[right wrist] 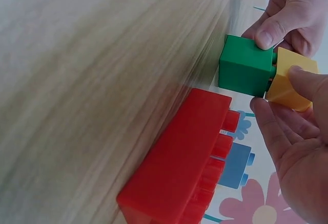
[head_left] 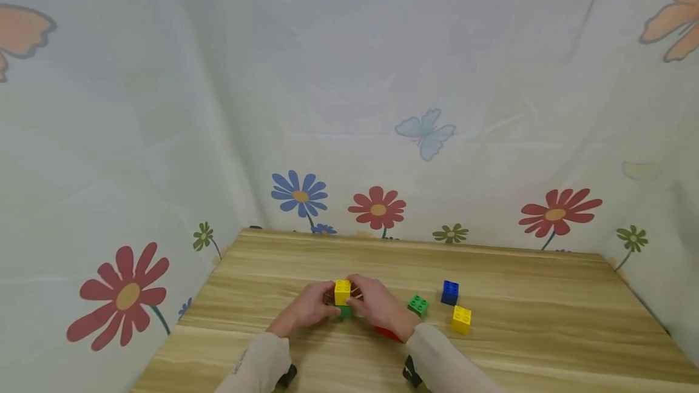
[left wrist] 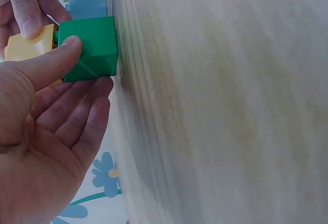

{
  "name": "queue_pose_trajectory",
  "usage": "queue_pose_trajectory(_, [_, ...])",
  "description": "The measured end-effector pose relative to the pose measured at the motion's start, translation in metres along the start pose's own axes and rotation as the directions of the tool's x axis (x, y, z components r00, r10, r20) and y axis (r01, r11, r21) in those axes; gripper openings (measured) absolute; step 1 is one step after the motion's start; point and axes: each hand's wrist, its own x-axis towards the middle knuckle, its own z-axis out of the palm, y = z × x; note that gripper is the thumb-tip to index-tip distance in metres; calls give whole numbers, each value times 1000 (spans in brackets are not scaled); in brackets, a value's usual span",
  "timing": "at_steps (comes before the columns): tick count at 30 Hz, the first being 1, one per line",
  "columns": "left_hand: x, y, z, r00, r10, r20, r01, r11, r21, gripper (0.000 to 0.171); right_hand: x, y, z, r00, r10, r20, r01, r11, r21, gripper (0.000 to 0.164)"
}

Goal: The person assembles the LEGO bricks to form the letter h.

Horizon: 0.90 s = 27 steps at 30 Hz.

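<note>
A yellow building brick (head_left: 342,292) sits above a green brick (head_left: 344,312) in the head view. Parts of the green brick's studs show in a narrow gap between the two in the right wrist view. My left hand (head_left: 312,306) grips the green brick (left wrist: 89,47), thumb on one face and fingers on the far side. The yellow brick (right wrist: 291,79) is pinched between the thumb and fingers of my right hand (head_left: 378,303). The green brick's base is at the tabletop; whether it touches is unclear.
A long red brick (right wrist: 179,152) lies beside my right hand, partly under the forearm in the head view. Further right on the wooden table (head_left: 524,308) are a second green brick (head_left: 417,305), a blue brick (head_left: 450,292) and another yellow brick (head_left: 461,319). A flowered curtain (head_left: 349,77) hangs behind.
</note>
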Motion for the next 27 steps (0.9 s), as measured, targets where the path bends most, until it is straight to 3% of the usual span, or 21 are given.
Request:
queue_pose_trajectory(9, [1,1,-2,1000,-1,-2,1,1000,-13,32,1,-2,0,1000,21,3,-20,999,-31,34])
queue_pose_trajectory(17, [1,-1,0,999,28,-17,-28,1000,-13,28,2,-2,0,1000,-10,-4,10,999,-46,37])
queue_pose_trajectory(27, [-3,3,-3,999,-35,27,38,995,-93,25,1,-1,0,1000,10,-12,-10,1000,-9,37])
